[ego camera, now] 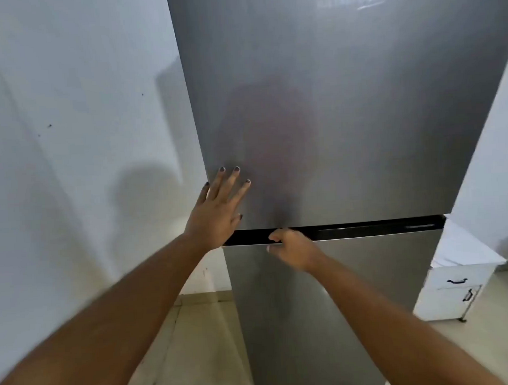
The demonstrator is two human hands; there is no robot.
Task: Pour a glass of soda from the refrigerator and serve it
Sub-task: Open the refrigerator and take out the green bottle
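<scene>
A tall steel refrigerator point(345, 114) fills the middle of the view, both doors closed. A black handle groove point(366, 229) runs across between the upper and lower door. My left hand point(218, 209) lies flat on the upper door near its left edge, fingers spread. My right hand point(291, 247) is at the groove, fingers curled into it at the top of the lower door. No soda or glass is in sight.
A white wall point(76, 142) stands close on the left of the refrigerator. A white cabinet point(458, 287) with black handles sits to the right, under a white counter. Beige floor tiles point(196, 342) show below.
</scene>
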